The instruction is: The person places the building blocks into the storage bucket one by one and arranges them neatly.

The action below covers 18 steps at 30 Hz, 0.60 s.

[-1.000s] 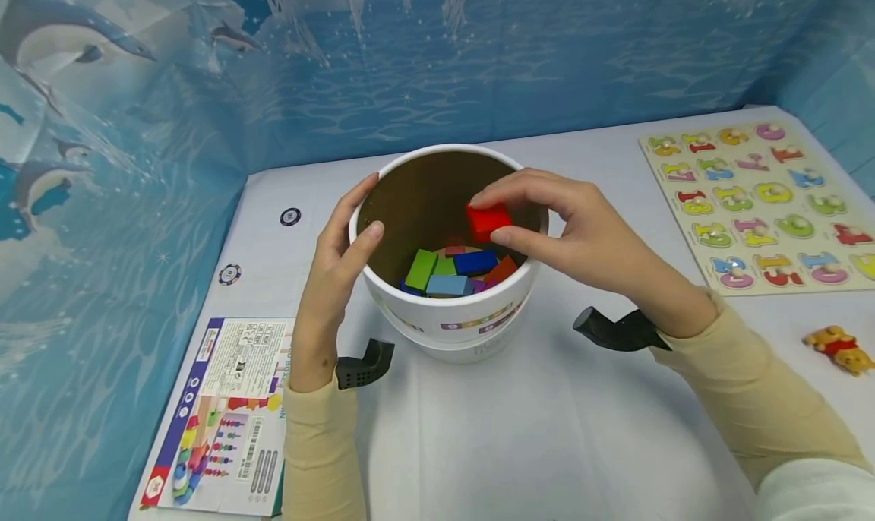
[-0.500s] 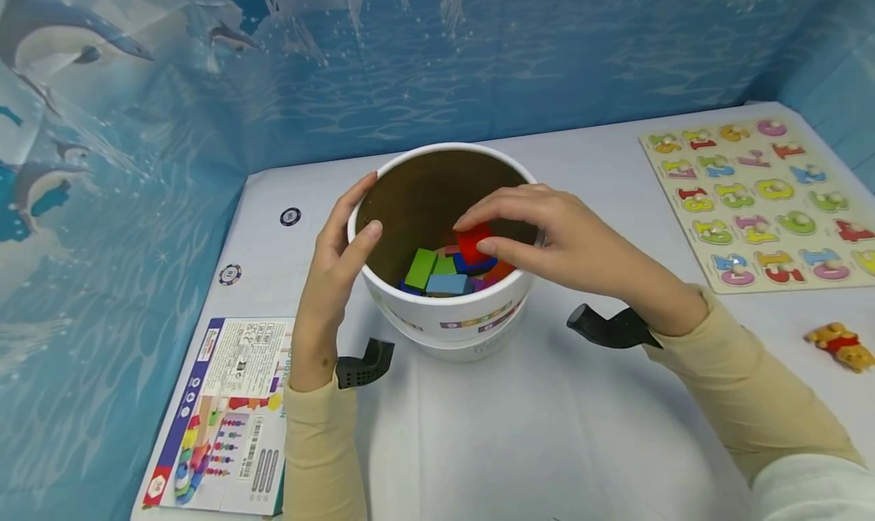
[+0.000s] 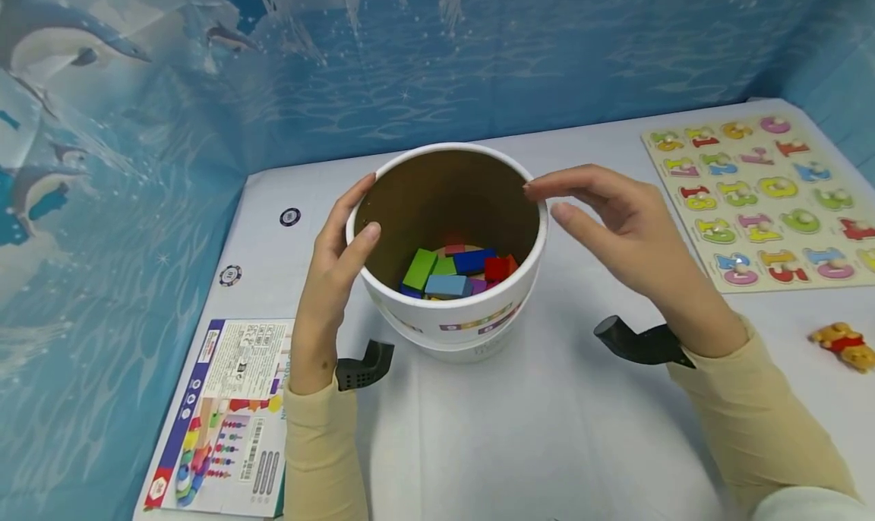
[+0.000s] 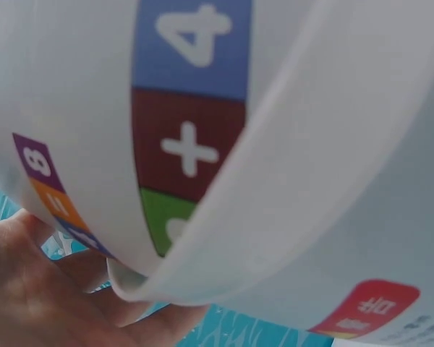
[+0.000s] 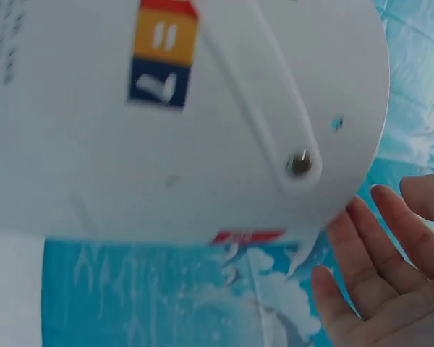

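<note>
A white bucket (image 3: 458, 323) stands in the middle of the table in the head view, colored wooden blocks in its bottom. My left hand (image 3: 333, 278) grips its left rim, thumb over the inside and fingers around the outside. My right hand (image 3: 618, 232) is at the right rim, fingers extended and holding nothing; whether a fingertip touches the rim I cannot tell. Inside lie a red block (image 3: 496, 269), a green block (image 3: 419, 269), a light blue block (image 3: 448, 285) and a dark blue block (image 3: 475, 260). Both wrist views show the bucket's printed outer wall.
A wooden number puzzle board (image 3: 766, 202) lies at the right, with a small bear figure (image 3: 844, 345) in front of it. A printed toy box (image 3: 225, 422) lies at the left front. Behind it are two round chips, one dark (image 3: 290, 217) and one patterned (image 3: 230, 276).
My right hand lowered the red block into the bucket and let go of it. The hand then moved up and right, out to the rim. My left hand stayed on the rim.
</note>
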Tool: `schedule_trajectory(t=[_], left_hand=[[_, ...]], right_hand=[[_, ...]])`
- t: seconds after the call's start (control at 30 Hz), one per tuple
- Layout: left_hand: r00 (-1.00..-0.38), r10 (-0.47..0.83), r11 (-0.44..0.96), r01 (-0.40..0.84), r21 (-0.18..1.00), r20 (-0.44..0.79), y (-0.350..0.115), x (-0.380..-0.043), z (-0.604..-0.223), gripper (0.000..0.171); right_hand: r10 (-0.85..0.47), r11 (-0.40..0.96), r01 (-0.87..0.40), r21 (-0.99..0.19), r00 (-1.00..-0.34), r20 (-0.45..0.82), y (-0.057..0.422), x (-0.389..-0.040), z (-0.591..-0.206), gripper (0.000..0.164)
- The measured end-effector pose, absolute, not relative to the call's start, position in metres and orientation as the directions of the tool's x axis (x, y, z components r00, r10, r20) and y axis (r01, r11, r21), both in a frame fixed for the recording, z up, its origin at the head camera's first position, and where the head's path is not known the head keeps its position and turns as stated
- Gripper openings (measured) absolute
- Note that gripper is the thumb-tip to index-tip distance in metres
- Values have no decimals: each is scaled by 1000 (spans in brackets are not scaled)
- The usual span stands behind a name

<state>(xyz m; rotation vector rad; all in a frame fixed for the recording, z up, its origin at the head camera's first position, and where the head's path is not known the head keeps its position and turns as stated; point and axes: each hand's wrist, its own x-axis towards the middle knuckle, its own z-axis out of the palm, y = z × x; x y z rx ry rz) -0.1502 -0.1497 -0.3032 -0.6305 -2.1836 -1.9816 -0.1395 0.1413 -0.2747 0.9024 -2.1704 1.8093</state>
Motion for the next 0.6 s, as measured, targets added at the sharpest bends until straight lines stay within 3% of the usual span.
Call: schedule_trajectory(t=[0.13, 0.4, 0.6], left_hand=[[-904, 213, 54, 389, 920, 370, -151, -149, -303, 54], [-933, 188, 122, 332, 936, 306, -154, -142, -301, 51], [-958, 178, 429, 283, 858, 227, -166, -127, -278, 52]], right_hand=[[-247, 88, -492, -866, -853, 459, 161, -139, -284, 28], [-283, 406, -520, -751, -853, 438, 196, -140, -292, 31], [-283, 563, -513, -648, -856, 432, 212, -139, -286, 35]])
